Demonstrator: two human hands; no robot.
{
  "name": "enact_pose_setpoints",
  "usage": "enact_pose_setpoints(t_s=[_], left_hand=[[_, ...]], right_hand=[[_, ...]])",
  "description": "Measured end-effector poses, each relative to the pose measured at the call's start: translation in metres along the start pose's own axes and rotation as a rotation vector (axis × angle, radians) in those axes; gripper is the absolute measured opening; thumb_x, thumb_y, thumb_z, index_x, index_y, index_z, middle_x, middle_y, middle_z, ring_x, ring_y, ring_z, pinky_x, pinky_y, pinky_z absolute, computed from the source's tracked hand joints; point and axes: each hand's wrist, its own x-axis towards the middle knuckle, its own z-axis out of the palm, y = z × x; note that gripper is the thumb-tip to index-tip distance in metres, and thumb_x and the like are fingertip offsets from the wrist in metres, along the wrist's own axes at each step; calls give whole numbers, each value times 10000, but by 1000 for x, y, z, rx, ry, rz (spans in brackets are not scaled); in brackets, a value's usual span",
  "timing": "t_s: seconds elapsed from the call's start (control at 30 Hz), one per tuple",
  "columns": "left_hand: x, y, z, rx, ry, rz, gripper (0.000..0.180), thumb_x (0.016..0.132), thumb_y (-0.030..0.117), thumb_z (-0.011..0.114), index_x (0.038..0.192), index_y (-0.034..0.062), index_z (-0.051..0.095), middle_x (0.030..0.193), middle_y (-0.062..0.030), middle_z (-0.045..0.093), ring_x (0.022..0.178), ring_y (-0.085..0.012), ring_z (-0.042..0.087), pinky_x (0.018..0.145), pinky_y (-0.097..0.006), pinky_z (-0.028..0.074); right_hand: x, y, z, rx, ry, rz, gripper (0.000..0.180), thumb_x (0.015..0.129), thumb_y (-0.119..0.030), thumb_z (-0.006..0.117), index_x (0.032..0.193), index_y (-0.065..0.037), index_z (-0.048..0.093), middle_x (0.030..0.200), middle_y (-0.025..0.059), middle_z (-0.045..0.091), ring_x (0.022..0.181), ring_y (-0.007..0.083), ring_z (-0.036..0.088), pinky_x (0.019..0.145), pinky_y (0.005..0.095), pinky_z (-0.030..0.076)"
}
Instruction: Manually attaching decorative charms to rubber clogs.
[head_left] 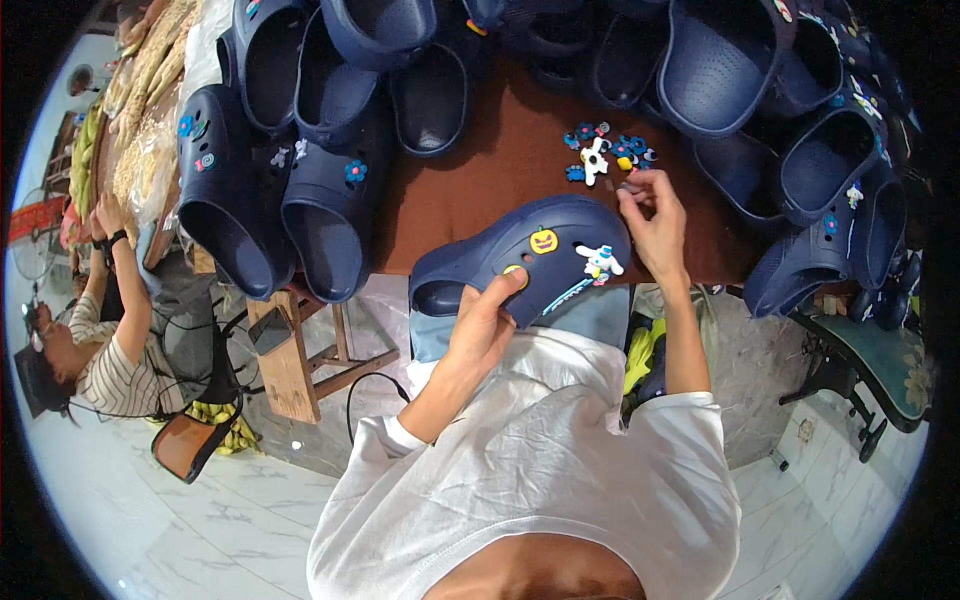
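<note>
From my remote seat, I am watching a navy clog [510, 228] lying across the near edge of a brown work surface [440, 200], toe to the right and heel to the left. The left hand [482, 325] is gripping it from the near side, thumb pressing on top beside a yellow charm; this seems to be steadying the shoe with its decorated upper facing up. A pumpkin charm [543, 241] and a white character charm [599, 263] are sitting on that upper.

The right hand [657, 228] is hovering just beyond the toe, thumb and fingers narrowly bent together; I cannot tell whether they are pinching anything. A small charm pile [594, 162] is lying just beyond those fingertips, probably placed there for easy reach.

Stacked clogs are crowding the left [330, 205], far and right sides, perhaps pushed outward to leave the middle usable. Brown surface is showing left of the pile, giving the widest room; a narrower strip is running between the right hand and the right-hand clogs [800, 265]. A wooden stool [283, 350] is standing below the near-left edge.
</note>
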Motion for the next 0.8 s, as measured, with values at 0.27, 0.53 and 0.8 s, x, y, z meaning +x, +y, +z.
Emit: enact_pose_setpoints(t_s=[0.27,0.53,0.8], left_hand=[[-7,-3,17,93,-86,99,414,917,40,644,1316,23,535,1245,-68,629,1149,-161,600,1022,-317,465],[-6,-15,13,217,-140,179,338,944,86,613,1270,12,567,1202,-62,642,1097,-150,616,962,-321,495],[-9,-8,18,206,-166,169,367,933,32,606,1294,2,555,1224,-59,618,1125,-135,578,1001,-302,447]], right_hand=[[-23,-99,-29,123,-248,-201,174,800,-2,702,970,-31,676,849,60,617,752,151,614,704,278,491],[-36,-111,-13,-91,-460,-312,188,780,-102,746,940,-67,655,794,58,612,759,226,630,707,359,486],[-35,-113,-15,-135,-445,-393,250,775,-75,744,1018,-43,696,838,73,636,765,224,635,682,349,502]])
